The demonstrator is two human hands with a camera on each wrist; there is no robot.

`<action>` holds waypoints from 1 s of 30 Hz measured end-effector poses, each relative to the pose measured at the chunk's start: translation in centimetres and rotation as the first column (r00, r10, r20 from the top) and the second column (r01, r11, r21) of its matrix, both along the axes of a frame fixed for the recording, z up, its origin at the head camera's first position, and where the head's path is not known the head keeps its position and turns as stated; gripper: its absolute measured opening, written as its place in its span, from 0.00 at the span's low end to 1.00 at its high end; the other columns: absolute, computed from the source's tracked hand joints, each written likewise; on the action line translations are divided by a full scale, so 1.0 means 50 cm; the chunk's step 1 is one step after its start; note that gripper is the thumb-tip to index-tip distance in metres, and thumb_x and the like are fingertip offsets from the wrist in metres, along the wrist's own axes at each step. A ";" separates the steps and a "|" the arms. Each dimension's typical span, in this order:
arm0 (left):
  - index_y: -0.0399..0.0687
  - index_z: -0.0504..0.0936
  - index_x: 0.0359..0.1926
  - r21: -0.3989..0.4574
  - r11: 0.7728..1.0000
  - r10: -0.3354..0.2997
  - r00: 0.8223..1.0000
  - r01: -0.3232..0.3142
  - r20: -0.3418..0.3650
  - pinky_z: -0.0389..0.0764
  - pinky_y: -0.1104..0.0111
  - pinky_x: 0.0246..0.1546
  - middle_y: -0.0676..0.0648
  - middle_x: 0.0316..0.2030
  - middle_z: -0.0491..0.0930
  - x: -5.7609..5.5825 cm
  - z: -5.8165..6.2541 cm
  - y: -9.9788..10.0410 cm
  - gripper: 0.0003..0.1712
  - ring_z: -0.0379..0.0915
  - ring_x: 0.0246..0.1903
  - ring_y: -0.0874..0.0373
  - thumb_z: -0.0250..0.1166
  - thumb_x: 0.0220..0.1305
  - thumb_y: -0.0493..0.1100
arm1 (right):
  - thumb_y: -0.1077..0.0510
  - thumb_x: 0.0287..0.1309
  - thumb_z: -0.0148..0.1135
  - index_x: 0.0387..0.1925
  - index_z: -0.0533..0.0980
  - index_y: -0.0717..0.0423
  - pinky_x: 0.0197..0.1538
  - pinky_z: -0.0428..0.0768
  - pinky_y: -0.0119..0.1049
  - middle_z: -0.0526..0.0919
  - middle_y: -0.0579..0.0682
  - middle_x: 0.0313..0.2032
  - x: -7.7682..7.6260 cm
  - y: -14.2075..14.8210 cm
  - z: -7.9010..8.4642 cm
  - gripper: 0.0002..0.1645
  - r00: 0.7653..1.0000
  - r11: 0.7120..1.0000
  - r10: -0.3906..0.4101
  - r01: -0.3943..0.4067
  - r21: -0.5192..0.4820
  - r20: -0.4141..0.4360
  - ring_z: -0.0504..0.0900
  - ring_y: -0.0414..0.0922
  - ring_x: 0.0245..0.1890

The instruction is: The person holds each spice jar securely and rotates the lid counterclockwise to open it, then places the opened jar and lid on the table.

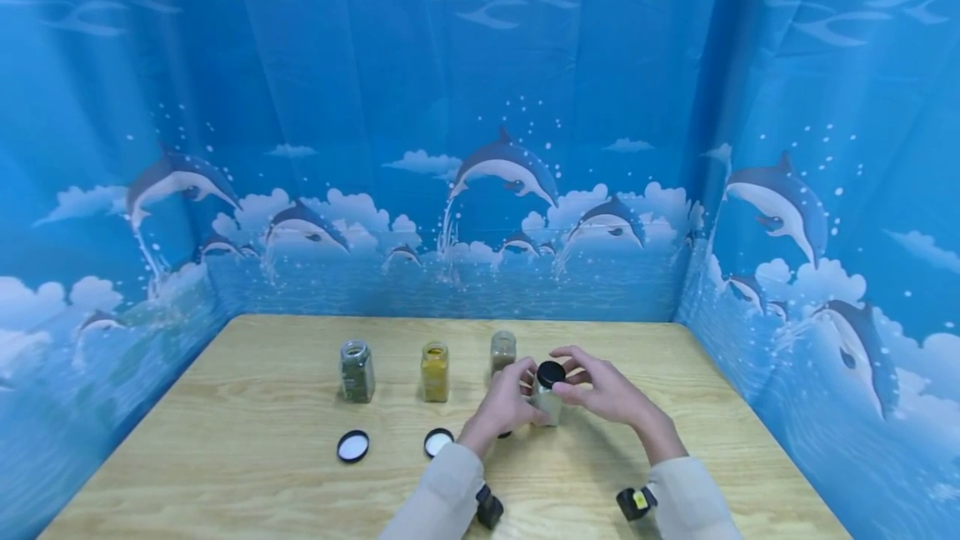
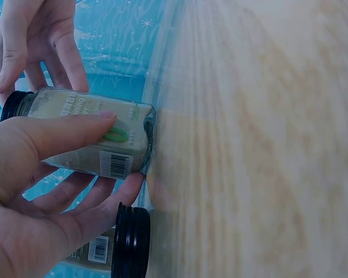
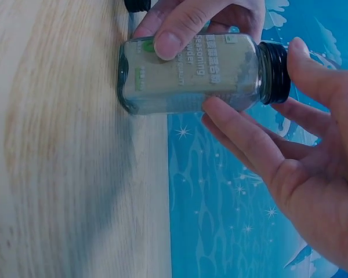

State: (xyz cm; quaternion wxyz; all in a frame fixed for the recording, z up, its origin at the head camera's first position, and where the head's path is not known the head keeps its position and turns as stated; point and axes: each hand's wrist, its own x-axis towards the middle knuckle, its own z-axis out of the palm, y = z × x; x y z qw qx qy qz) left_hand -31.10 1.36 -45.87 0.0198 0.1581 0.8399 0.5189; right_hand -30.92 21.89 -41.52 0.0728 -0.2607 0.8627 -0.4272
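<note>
A square glass jar of pale seasoning powder [image 3: 185, 72], its black screw lid [image 1: 551, 373] on, stands upright at the table's right half. My left hand [image 1: 510, 402] grips its body, thumb across the printed label and fingers behind. My right hand [image 1: 607, 390] is around the top from the other side. In the right wrist view its thumb is right at the lid's edge, and an index fingertip is at the jar's side; the fingers are loosely spread. Beside my left hand, a loose black lid [image 2: 132, 243] overlaps another barcoded jar [image 2: 98, 250].
Uncapped jars of green flakes [image 1: 357, 377], yellow powder [image 1: 435, 377] and greyish-brown powder [image 1: 503, 347] stand in a row to the left. Upturned black lids with white liners [image 1: 352, 446] lie before them. A dolphin-printed blue curtain [image 1: 480, 107] surrounds the wooden table [image 1: 247, 440].
</note>
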 end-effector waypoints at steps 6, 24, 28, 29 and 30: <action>0.49 0.79 0.42 0.015 1.000 0.000 1.000 0.001 -0.007 0.88 0.57 0.47 0.44 0.44 0.85 0.000 -0.002 0.000 0.28 0.86 0.45 0.48 0.81 0.41 0.27 | 0.50 0.68 0.67 0.62 0.67 0.62 0.47 0.89 0.39 0.81 0.65 0.53 0.000 -0.009 -0.002 0.30 0.999 0.999 -0.051 0.051 -0.011 -0.014 0.85 0.58 0.53; 0.49 0.78 0.42 0.014 1.000 -0.002 1.000 0.002 -0.007 0.88 0.58 0.47 0.44 0.44 0.85 -0.001 -0.004 0.000 0.29 0.86 0.45 0.48 0.82 0.41 0.27 | 0.56 0.69 0.65 0.62 0.74 0.59 0.49 0.88 0.36 0.83 0.63 0.55 -0.002 -0.004 -0.006 0.23 0.995 0.999 -0.012 0.016 0.043 -0.095 0.85 0.57 0.53; 0.48 0.78 0.42 0.010 1.000 0.000 1.000 0.000 -0.011 0.88 0.58 0.46 0.44 0.43 0.85 0.001 0.000 0.000 0.29 0.86 0.45 0.48 0.82 0.40 0.27 | 0.58 0.71 0.62 0.66 0.72 0.61 0.48 0.89 0.33 0.81 0.67 0.59 -0.003 0.000 -0.005 0.26 0.994 0.999 0.028 -0.024 0.034 -0.102 0.84 0.60 0.54; 0.47 0.78 0.42 0.009 1.000 0.001 1.000 -0.001 -0.012 0.88 0.58 0.46 0.44 0.43 0.85 0.001 0.001 0.000 0.29 0.86 0.45 0.48 0.82 0.40 0.27 | 0.59 0.71 0.62 0.67 0.72 0.63 0.48 0.89 0.33 0.80 0.68 0.59 -0.003 0.001 -0.004 0.26 0.993 0.999 0.039 -0.036 0.033 -0.108 0.84 0.61 0.54; 0.47 0.78 0.42 0.006 1.000 0.002 1.000 -0.002 -0.013 0.88 0.58 0.46 0.44 0.43 0.84 0.002 0.002 0.000 0.29 0.86 0.45 0.48 0.82 0.40 0.27 | 0.60 0.71 0.61 0.67 0.71 0.63 0.48 0.89 0.32 0.80 0.68 0.59 -0.003 0.000 -0.004 0.26 0.993 0.999 0.044 -0.040 0.033 -0.113 0.84 0.61 0.54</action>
